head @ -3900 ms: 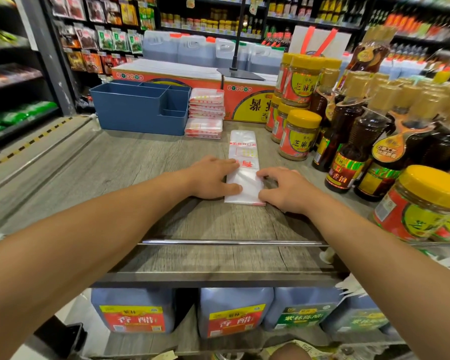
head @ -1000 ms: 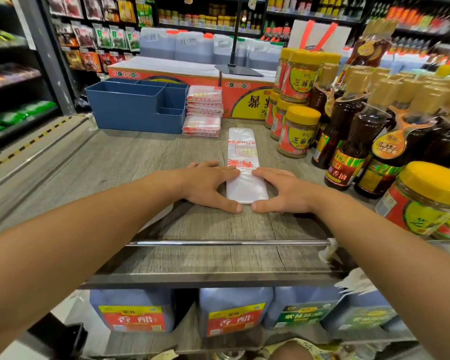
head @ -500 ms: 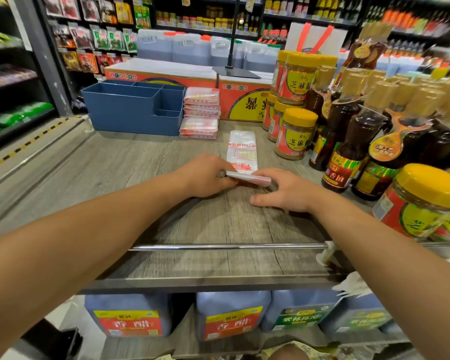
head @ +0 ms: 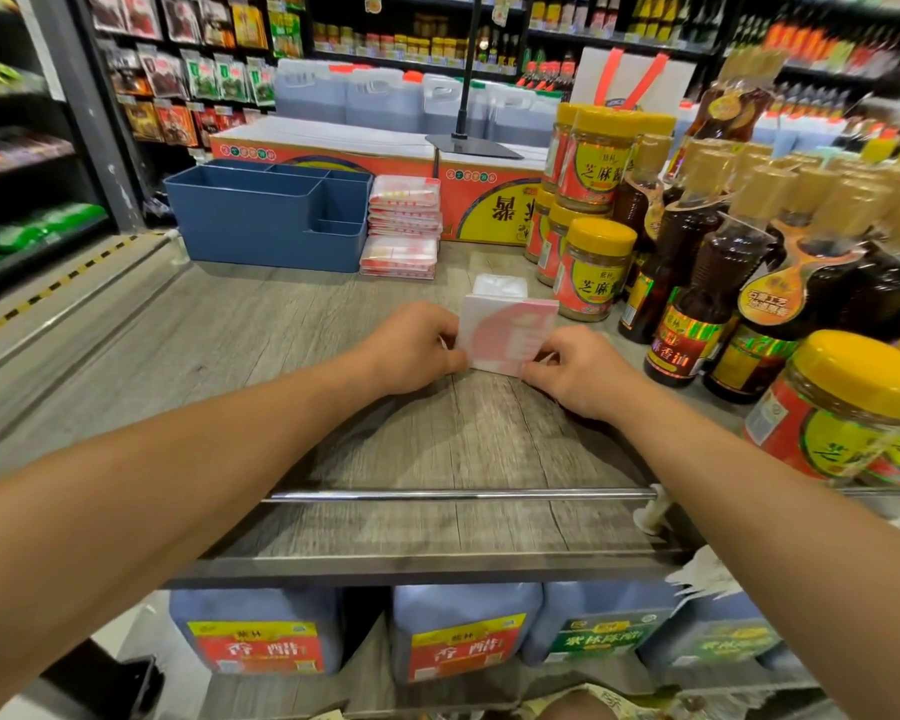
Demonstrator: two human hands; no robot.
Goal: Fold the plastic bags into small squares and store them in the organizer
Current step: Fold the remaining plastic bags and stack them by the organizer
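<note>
A grey wood-grain shelf top (head: 261,356) with a chrome rail (head: 458,494) along its near edge fills the middle of a shop aisle, with stocked dark shelving behind and to the left. At its centre the left hand (head: 417,350) and the right hand (head: 578,371) pinch the 2 lower corners of a white and red plastic bag (head: 507,332), fingers curled onto its edges, its near part lifted and tilted up off the wood; the far end lies on the surface. Toward the back left stands a blue organizer (head: 261,220) with several compartments, and just beside it on the right a stack of folded bags (head: 404,226). Yellow-lidded jars (head: 593,267) and dark sauce bottles (head: 697,283) crowd the right side. Large blue jugs (head: 261,641) sit on the lower shelf.
</note>
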